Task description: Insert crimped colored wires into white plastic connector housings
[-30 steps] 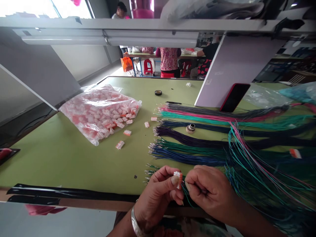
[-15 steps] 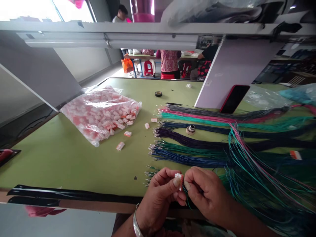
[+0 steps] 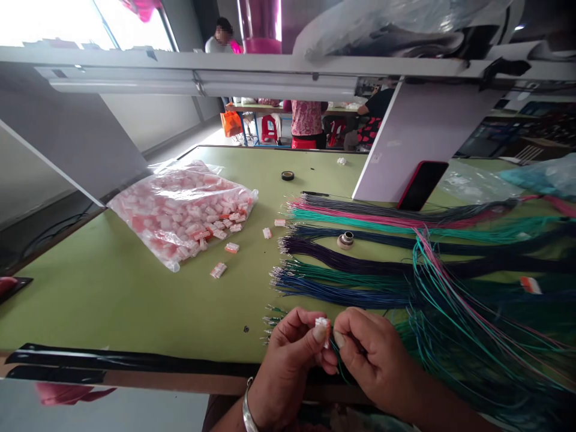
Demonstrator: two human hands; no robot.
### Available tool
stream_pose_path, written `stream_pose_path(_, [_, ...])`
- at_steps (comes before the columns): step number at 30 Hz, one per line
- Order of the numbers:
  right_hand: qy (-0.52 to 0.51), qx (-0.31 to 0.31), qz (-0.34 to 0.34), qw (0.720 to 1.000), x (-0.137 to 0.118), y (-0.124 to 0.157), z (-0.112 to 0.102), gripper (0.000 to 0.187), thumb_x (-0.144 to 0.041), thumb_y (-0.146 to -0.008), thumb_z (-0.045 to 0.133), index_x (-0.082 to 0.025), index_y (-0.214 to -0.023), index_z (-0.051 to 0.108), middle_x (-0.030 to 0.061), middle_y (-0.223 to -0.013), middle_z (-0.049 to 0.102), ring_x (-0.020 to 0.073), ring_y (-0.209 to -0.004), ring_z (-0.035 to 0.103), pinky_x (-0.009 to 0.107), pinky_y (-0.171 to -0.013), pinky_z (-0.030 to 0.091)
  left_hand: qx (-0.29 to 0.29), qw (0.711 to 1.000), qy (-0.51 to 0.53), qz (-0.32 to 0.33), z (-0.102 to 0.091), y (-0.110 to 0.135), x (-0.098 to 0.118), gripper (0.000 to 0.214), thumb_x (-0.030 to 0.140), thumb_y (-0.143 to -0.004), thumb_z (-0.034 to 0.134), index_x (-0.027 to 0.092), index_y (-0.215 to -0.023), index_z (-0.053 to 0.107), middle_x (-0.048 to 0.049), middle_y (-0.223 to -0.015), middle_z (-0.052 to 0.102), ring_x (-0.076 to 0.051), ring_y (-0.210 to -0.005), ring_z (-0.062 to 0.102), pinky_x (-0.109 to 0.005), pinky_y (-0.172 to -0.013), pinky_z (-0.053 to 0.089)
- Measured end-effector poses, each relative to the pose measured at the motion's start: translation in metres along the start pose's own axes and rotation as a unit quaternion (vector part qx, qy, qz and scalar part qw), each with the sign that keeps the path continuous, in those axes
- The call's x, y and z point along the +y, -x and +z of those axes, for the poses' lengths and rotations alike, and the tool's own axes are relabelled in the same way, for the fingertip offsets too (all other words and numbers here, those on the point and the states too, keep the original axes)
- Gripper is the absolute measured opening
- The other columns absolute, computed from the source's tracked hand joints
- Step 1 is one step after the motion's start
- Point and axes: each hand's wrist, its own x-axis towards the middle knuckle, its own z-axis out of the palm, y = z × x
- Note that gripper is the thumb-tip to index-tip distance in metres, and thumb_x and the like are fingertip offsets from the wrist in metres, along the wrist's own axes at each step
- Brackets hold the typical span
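My left hand [image 3: 288,360] pinches a small white and orange connector [image 3: 323,329] at the near edge of the green table [image 3: 135,300]. My right hand [image 3: 373,360] is closed in a pinch on a thin green wire [image 3: 337,357], pressed against the connector's right side. Bundles of coloured wires [image 3: 360,264] lie in rows just beyond both hands, their bare ends pointing left. A clear bag of connectors [image 3: 180,207] lies further off to the left, with a few loose connectors [image 3: 218,270] beside it.
A small metal ring [image 3: 345,240] sits among the wires and a black tape roll [image 3: 287,175] lies further back. A white board [image 3: 418,138] with a red-edged phone [image 3: 420,185] leaning on it stands at the right. People sit at a far table.
Both hands stay together at the connector and have shifted only slightly. The view has tilted down a little.
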Motion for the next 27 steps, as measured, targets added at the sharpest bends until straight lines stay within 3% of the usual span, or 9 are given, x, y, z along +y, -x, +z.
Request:
stream_pose_path(5, [-0.007,-0.012,0.007,1.0,0.002,0.004,0.003,0.022,-0.017,-0.093,0.044,-0.02,-0.072,0.048,-0.0021,-0.066,0.055,0.0115,-0.062,0.051,0.024,-0.059,0.036,-0.013,0.999,-0.029,0.001,0.0,0.002,-0.002,0.019,0.025,-0.078,0.075,0.015,-0.082,0.06,-0.0003,-0.065,0.062,-0.01,-0.052,0.059,-0.024,-0.053,0.05])
stream_pose_path(12, [-0.083,0.011,0.058,0.995,-0.003,-0.007,-0.002,0.021,-0.023,-0.092,0.049,-0.019,-0.071,0.05,-0.0033,-0.063,0.052,0.01,-0.058,0.047,0.022,-0.055,0.036,-0.005,0.999,0.049,-0.017,-0.001,0.0,0.006,0.015,0.021,-0.077,0.075,0.015,-0.087,0.065,0.0009,-0.065,0.06,-0.009,-0.053,0.058,-0.022,-0.052,0.051])
stream_pose_path(15, [-0.119,-0.001,0.088,0.989,-0.004,-0.02,-0.01,0.022,-0.027,-0.092,0.051,-0.018,-0.072,0.053,-0.0038,-0.063,0.05,0.0094,-0.057,0.044,0.021,-0.052,0.035,-0.017,0.999,0.045,-0.006,0.001,-0.006,0.019,0.015,0.02,-0.077,0.075,0.015,-0.089,0.068,0.0003,-0.071,0.061,-0.01,-0.058,0.06,-0.022,-0.055,0.052])
stream_pose_path(18, [-0.119,-0.034,0.116,0.986,0.006,-0.04,-0.031,0.02,-0.036,-0.093,0.052,-0.019,-0.086,0.06,-0.003,-0.067,0.057,0.0098,-0.058,0.049,0.019,-0.048,0.035,-0.027,0.999,0.025,0.013,0.002,-0.015,0.034,0.015,0.02,-0.079,0.073,0.015,-0.092,0.069,0.0001,-0.075,0.06,-0.009,-0.061,0.059,-0.021,-0.056,0.052])
stream_pose_path(21, [0.045,0.01,0.124,0.991,0.033,-0.068,-0.064,0.024,-0.041,-0.093,0.051,-0.02,-0.101,0.062,0.0001,-0.086,0.068,0.0124,-0.071,0.061,0.02,-0.057,0.044,-0.036,0.999,0.009,0.02,0.002,-0.025,0.044,0.014,0.021,-0.079,0.073,0.015,-0.092,0.069,0.0004,-0.075,0.058,-0.008,-0.061,0.057,-0.02,-0.056,0.051])
stream_pose_path(22, [0.159,0.022,0.141,0.977,0.045,-0.079,-0.076,0.022,-0.039,-0.093,0.051,-0.022,-0.101,0.062,-0.0007,-0.087,0.07,0.0125,-0.072,0.062,0.021,-0.06,0.045,-0.038,0.999,0.005,0.019,0.001,-0.029,0.047,0.015,0.02,-0.079,0.074,0.015,-0.091,0.069,0.0006,-0.075,0.058,-0.009,-0.061,0.057,-0.02,-0.055,0.051])
stream_pose_path(23, [0.207,0.038,0.158,0.965,0.058,-0.088,-0.087,0.019,-0.035,-0.093,0.053,-0.021,-0.098,0.064,0.0004,-0.086,0.07,0.0143,-0.073,0.063,0.023,-0.062,0.046,-0.037,0.999,0.002,0.018,0.001,-0.032,0.048,0.015,0.02,-0.078,0.074,0.015,-0.091,0.069,0.0007,-0.075,0.058,-0.009,-0.061,0.057,-0.02,-0.055,0.05])
stream_pose_path(27, [0.312,0.025,0.189,0.931,0.108,-0.119,-0.111,0.013,-0.028,-0.089,0.061,-0.016,-0.087,0.067,0.0042,-0.083,0.069,0.0207,-0.082,0.064,0.033,-0.074,0.05,-0.027,0.999,0.002,0.025,-0.005,-0.042,0.05,0.018,0.022,-0.075,0.077,0.015,-0.089,0.069,0.0009,-0.076,0.058,-0.009,-0.061,0.057,-0.021,-0.054,0.05])
